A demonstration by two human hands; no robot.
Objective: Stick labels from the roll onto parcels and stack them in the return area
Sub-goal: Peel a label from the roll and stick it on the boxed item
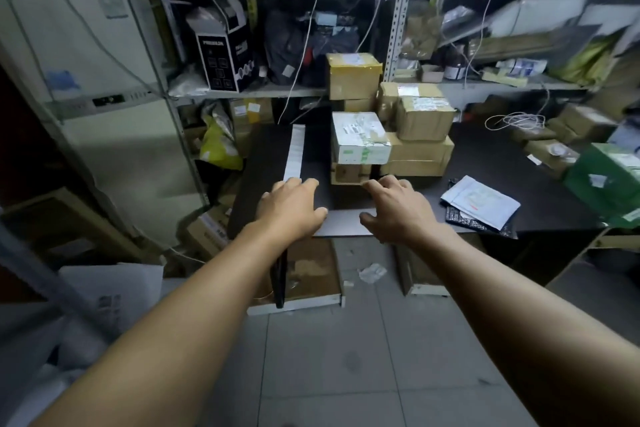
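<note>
Label strip (294,152) lies along the counter's (485,163) left edge; left hand (292,210) and right hand (393,208) hover spread, empty, at its front edge.

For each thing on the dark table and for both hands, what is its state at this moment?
Left hand: open, empty, fingertips at the near end of the strip.
Right hand: open, empty, over the table edge.
White label strip: unrolled, lying flat on the black table.
White cardboard box: closed, taped, labelled, stacked on brown boxes.
Brown taped cardboard boxes: closed, stacked.
White padded mailer: lying flat, sealed.
</note>
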